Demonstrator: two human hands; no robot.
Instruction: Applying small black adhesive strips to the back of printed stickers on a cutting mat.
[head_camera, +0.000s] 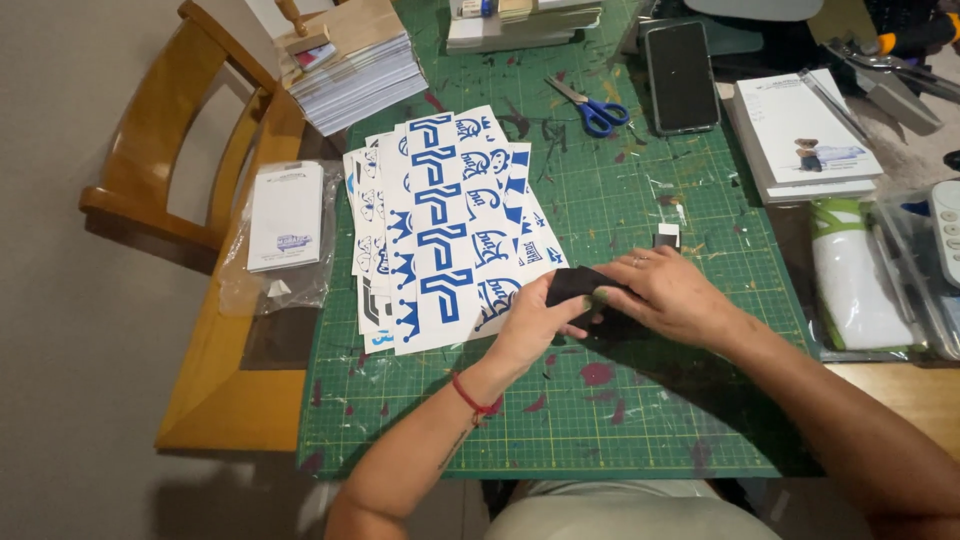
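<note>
Both hands closed on a small black piece (578, 285) over the green cutting mat (620, 400). Left hand (535, 325): fingers curled under its near edge, thumb on top. Right hand (668, 292): fingers flat, pressing its far end. Just left of the piece, blue-and-white sticker sheets (445, 225) fanned out.

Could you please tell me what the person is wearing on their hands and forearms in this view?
The left hand has a thin red cord bracelet at the wrist. The right hand wears a ring on one finger. Both forearms are bare, with no sleeves or gloves.
</note>
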